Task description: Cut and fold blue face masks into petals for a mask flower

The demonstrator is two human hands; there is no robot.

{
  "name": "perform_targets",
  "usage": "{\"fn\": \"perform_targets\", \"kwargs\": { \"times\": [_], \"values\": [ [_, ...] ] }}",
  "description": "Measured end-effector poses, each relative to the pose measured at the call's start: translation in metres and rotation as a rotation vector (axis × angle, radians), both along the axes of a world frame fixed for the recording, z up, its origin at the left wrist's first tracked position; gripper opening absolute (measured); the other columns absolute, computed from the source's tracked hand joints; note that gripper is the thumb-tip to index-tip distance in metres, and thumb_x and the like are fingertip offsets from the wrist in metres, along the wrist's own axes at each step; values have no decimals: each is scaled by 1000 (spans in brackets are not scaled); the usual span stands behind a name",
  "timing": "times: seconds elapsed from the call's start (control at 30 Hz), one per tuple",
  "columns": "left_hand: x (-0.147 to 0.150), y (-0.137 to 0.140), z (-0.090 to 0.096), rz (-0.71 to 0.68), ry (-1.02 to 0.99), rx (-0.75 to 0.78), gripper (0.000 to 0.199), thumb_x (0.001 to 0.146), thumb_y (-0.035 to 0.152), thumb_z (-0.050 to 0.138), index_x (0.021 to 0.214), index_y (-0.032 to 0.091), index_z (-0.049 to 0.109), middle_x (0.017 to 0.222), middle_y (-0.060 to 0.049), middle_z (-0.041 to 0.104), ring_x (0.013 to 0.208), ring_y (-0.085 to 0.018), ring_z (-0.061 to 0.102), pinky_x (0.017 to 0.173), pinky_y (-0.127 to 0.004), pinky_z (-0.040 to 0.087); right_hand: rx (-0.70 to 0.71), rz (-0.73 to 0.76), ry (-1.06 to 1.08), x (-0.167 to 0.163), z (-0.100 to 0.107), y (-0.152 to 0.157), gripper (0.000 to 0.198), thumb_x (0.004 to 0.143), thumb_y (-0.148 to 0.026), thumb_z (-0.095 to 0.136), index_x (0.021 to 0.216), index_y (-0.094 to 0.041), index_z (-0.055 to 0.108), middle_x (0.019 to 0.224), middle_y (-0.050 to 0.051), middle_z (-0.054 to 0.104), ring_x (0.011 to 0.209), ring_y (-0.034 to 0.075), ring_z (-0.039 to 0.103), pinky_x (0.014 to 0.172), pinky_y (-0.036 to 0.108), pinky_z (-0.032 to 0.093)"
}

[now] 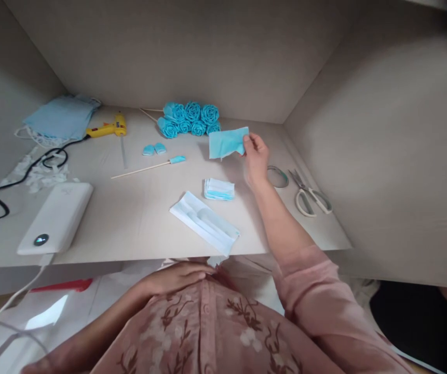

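Between the thumb and fingers of my right hand is a blue piece of mask fabric, raised above the table and pinched at its right end. My left hand rests flat against my body below the table edge, fingers stretched out, holding nothing. Under the raised piece lies a small stack of cut mask pieces. Nearer to me an unfolded white mask sheet lies at a slant. A thin stick with a blue wrapped tip and two small blue folded pieces lie to the left.
Blue rosettes on sticks are bunched at the back. A yellow glue gun, a pile of masks, white scraps and a power bank stand left. Scissors and a tape roll lie right, near the side wall.
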State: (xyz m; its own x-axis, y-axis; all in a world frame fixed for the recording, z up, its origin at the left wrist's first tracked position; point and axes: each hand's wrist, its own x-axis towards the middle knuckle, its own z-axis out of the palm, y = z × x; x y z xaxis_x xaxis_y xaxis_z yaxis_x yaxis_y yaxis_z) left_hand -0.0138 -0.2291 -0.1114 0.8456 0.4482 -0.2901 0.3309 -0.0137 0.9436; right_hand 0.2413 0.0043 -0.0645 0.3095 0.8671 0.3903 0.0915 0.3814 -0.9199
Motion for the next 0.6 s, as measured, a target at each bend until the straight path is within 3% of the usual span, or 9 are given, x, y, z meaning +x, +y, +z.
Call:
{"fn": "perform_targets", "kwargs": {
  "times": [0.1,0.17,0.2,0.23,0.3,0.33,0.37,0.47,0.6],
  "values": [
    [-22,-8,44,-26,-66,-104,42,103,47,41,136,30,62,140,-4,64,130,-20,59,110,-32,46,-18,219,-85,-19,17,-18,45,77,-65,67,87,-21,68,71,-1,58,61,12,52,57,27,45],
    [-34,-4,79,15,-229,-116,39,103,43,44,132,29,65,127,-5,72,115,-20,69,96,-31,55,-31,371,-113,-27,29,-29,45,75,-66,70,83,-21,69,68,-2,56,60,12,51,56,26,44],
    [-37,2,96,60,-250,-9,36,101,41,49,128,28,69,123,-5,74,112,-21,70,96,-31,56,-38,431,-118,-30,34,-33,45,74,-65,72,83,-21,69,66,-2,55,60,12,51,55,26,44],
    [-38,12,109,206,-264,155,32,100,39,53,123,29,71,123,-5,74,114,-21,69,98,-32,54,-46,482,-125,-32,40,-37,45,73,-65,73,83,-21,70,65,-2,55,59,11,50,55,26,44],
    [-34,41,128,597,-262,527,33,94,33,64,127,31,69,133,-3,69,127,-22,61,111,-37,45,-49,559,-148,-36,50,-43,44,71,-63,75,82,-21,71,66,-2,57,60,11,50,55,25,44],
    [-30,60,132,760,-304,695,43,88,33,72,130,29,66,138,-4,65,130,-24,58,115,-41,41,-41,590,-167,-38,55,-46,44,71,-62,76,82,-20,72,68,-2,59,61,10,51,56,25,44],
    [-24,79,134,814,-344,797,61,79,35,80,136,28,61,142,-7,62,133,-27,56,114,-44,42,-28,618,-190,-40,60,-49,43,71,-61,77,81,-20,73,70,-2,61,63,10,52,57,24,44],
    [-3,132,128,819,-317,689,74,67,36,88,134,25,61,135,-10,66,125,-29,61,104,-43,51,16,677,-275,-45,72,-54,40,74,-59,75,81,-20,75,73,-1,64,67,11,56,61,24,46],
    [13,173,110,780,-291,265,32,74,38,80,94,14,74,89,-9,76,82,-23,73,73,-34,59,48,622,-342,-39,71,-52,41,81,-60,69,92,-21,76,73,-2,65,66,11,57,59,23,45]
  ]
}}
